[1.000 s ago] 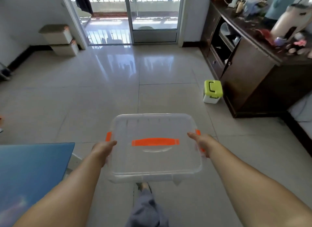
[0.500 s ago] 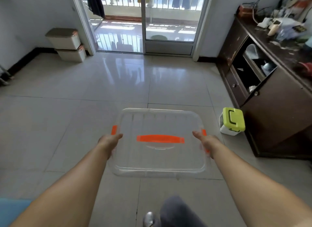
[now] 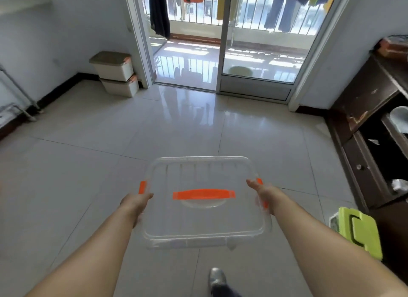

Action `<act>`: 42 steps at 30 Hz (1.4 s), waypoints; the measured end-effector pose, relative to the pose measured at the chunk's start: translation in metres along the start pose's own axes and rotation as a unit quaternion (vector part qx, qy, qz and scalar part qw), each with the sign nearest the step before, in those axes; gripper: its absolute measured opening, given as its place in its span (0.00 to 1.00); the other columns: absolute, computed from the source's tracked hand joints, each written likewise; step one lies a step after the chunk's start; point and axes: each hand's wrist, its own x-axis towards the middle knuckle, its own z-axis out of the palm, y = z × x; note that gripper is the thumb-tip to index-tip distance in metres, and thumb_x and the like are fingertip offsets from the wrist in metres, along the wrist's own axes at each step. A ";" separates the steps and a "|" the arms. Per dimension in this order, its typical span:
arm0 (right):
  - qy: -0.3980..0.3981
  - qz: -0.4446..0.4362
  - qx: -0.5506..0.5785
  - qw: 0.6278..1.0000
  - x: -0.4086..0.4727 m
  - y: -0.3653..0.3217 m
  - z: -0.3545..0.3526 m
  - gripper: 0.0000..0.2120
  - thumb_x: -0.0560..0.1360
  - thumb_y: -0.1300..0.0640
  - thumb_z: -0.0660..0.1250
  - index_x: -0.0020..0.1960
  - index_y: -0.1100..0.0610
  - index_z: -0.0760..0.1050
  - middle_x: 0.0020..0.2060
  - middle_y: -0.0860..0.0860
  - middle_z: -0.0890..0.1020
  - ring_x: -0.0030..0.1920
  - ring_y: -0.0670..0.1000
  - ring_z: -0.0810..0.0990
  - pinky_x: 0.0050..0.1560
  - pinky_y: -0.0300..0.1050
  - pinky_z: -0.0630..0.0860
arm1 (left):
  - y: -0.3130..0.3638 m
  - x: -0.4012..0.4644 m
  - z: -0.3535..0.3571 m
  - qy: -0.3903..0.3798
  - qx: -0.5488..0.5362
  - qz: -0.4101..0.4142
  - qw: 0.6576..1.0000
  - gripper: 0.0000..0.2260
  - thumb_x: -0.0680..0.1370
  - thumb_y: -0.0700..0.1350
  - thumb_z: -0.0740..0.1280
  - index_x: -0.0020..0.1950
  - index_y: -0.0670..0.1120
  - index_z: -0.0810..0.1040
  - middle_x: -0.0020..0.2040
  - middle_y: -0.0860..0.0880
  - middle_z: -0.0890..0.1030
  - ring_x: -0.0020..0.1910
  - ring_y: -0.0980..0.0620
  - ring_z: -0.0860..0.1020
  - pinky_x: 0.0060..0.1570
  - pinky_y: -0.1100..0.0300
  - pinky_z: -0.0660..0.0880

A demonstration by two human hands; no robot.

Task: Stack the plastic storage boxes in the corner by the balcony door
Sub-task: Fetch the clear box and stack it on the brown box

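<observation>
I carry a clear plastic storage box (image 3: 205,217) with an orange lid handle and orange side clips, held level in front of me above the floor. My left hand (image 3: 134,202) grips its left side by the clip. My right hand (image 3: 263,194) grips its right side over the other clip. Two beige storage boxes (image 3: 117,73) stand stacked in the far left corner beside the balcony door (image 3: 256,42). A small white box with a lime-green lid (image 3: 358,232) sits on the floor at my right.
A dark wooden cabinet (image 3: 371,128) with open compartments lines the right wall. A metal rack (image 3: 19,98) stands by the left wall. Shiny tiled floor (image 3: 154,131) stretches to the open balcony doorway. My shoe (image 3: 217,279) shows at the bottom.
I have walked forward toward the balcony door with the clear box in both hands. The stacked beige boxes are nearer, the green-lidded box has slid to my lower right, and the blue surface has left view.
</observation>
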 end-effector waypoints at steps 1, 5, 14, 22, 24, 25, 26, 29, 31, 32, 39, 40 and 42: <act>-0.005 -0.004 -0.008 1.000 0.015 -0.020 0.012 0.18 0.70 0.48 0.72 0.51 0.60 0.76 0.32 0.54 0.77 0.29 0.52 0.75 0.31 0.42 0.71 | 0.014 0.015 -0.003 0.007 -0.007 0.002 1.000 0.19 0.76 0.45 0.67 0.61 0.33 0.75 0.56 0.35 0.79 0.49 0.40 0.78 0.52 0.48 0.75; -0.015 -0.023 -0.044 0.999 0.069 -0.087 0.071 0.23 0.68 0.49 0.74 0.58 0.60 0.77 0.48 0.58 0.81 0.45 0.58 0.81 0.50 0.53 0.79 | 0.058 0.074 -0.022 0.032 -0.044 -0.016 0.998 0.18 0.76 0.43 0.66 0.62 0.33 0.75 0.59 0.34 0.79 0.54 0.38 0.80 0.51 0.51 0.75; -0.086 0.010 -0.114 0.990 0.171 -0.209 0.239 0.20 0.68 0.45 0.73 0.51 0.58 0.75 0.32 0.52 0.76 0.30 0.53 0.75 0.37 0.46 0.73 | 0.158 0.238 -0.110 0.058 -0.067 -0.048 0.995 0.17 0.76 0.42 0.65 0.61 0.33 0.75 0.56 0.35 0.80 0.51 0.37 0.81 0.49 0.49 0.76; -0.102 -0.010 -0.127 0.987 0.235 -0.339 0.420 0.19 0.69 0.47 0.73 0.50 0.59 0.74 0.32 0.52 0.76 0.31 0.51 0.75 0.30 0.42 0.69 | 0.290 0.386 -0.233 0.099 -0.035 -0.033 0.994 0.19 0.75 0.46 0.66 0.61 0.34 0.76 0.58 0.36 0.80 0.54 0.38 0.80 0.52 0.51 0.75; -0.105 -0.016 -0.137 0.985 0.252 -0.366 0.455 0.19 0.70 0.47 0.72 0.51 0.59 0.73 0.32 0.52 0.74 0.30 0.51 0.74 0.28 0.41 0.68 | 0.315 0.416 -0.252 0.106 -0.029 -0.029 0.993 0.19 0.75 0.46 0.67 0.59 0.34 0.76 0.56 0.36 0.80 0.51 0.39 0.81 0.45 0.53 0.73; -0.110 -0.016 -0.147 0.983 0.265 -0.381 0.474 0.19 0.70 0.47 0.72 0.51 0.59 0.72 0.32 0.52 0.73 0.29 0.50 0.73 0.28 0.41 0.66 | 0.327 0.434 -0.261 0.111 -0.031 -0.029 0.993 0.18 0.75 0.46 0.67 0.59 0.34 0.75 0.54 0.37 0.81 0.51 0.39 0.81 0.44 0.54 0.73; -0.118 -0.017 -0.154 0.981 0.280 -0.398 0.497 0.19 0.71 0.47 0.71 0.51 0.58 0.71 0.32 0.51 0.72 0.29 0.50 0.72 0.28 0.41 0.66 | 0.341 0.457 -0.272 0.117 -0.040 -0.029 0.992 0.18 0.75 0.45 0.67 0.59 0.35 0.74 0.53 0.37 0.80 0.51 0.38 0.81 0.44 0.54 0.73; -0.134 -0.028 -0.185 0.973 0.319 -0.443 0.554 0.19 0.71 0.45 0.70 0.52 0.56 0.70 0.33 0.52 0.71 0.32 0.51 0.72 0.29 0.42 0.66 | 0.380 0.509 -0.297 0.136 -0.043 -0.033 0.989 0.17 0.75 0.45 0.66 0.58 0.35 0.76 0.50 0.38 0.80 0.43 0.41 0.80 0.37 0.58 0.72; -0.146 -0.033 -0.197 0.969 0.346 -0.477 0.597 0.20 0.71 0.43 0.70 0.54 0.55 0.69 0.34 0.52 0.71 0.34 0.52 0.71 0.31 0.42 0.66 | 0.410 0.543 -0.318 0.152 -0.046 -0.034 0.987 0.17 0.74 0.45 0.66 0.58 0.34 0.76 0.50 0.38 0.80 0.43 0.41 0.80 0.36 0.58 0.73; -0.151 -0.032 -0.205 0.966 0.358 -0.495 0.618 0.21 0.71 0.43 0.69 0.54 0.56 0.69 0.34 0.53 0.71 0.34 0.53 0.71 0.31 0.43 0.67 | 0.425 0.561 -0.328 0.159 -0.051 -0.037 0.985 0.17 0.74 0.45 0.66 0.58 0.34 0.76 0.52 0.37 0.80 0.47 0.39 0.81 0.40 0.55 0.76; -0.180 -0.059 -0.223 0.956 0.411 -0.619 0.761 0.20 0.72 0.45 0.69 0.53 0.60 0.70 0.33 0.54 0.72 0.32 0.52 0.71 0.31 0.43 0.67 | 0.525 0.664 -0.418 0.183 -0.083 -0.040 0.979 0.19 0.72 0.47 0.68 0.57 0.35 0.78 0.53 0.35 0.81 0.49 0.36 0.82 0.54 0.39 0.77; -0.181 -0.058 -0.228 0.955 0.418 -0.636 0.781 0.20 0.72 0.45 0.69 0.52 0.60 0.70 0.33 0.54 0.72 0.31 0.52 0.71 0.30 0.43 0.67 | 0.536 0.681 -0.430 0.185 -0.089 -0.047 0.978 0.19 0.72 0.47 0.68 0.57 0.35 0.78 0.53 0.35 0.81 0.49 0.36 0.82 0.53 0.39 0.77; -0.181 -0.058 -0.239 0.952 0.428 -0.659 0.808 0.21 0.72 0.44 0.69 0.50 0.62 0.71 0.33 0.55 0.72 0.31 0.53 0.72 0.29 0.44 0.68 | 0.552 0.708 -0.447 0.188 -0.096 -0.055 0.976 0.18 0.73 0.47 0.68 0.56 0.35 0.78 0.53 0.34 0.81 0.49 0.35 0.81 0.54 0.38 0.77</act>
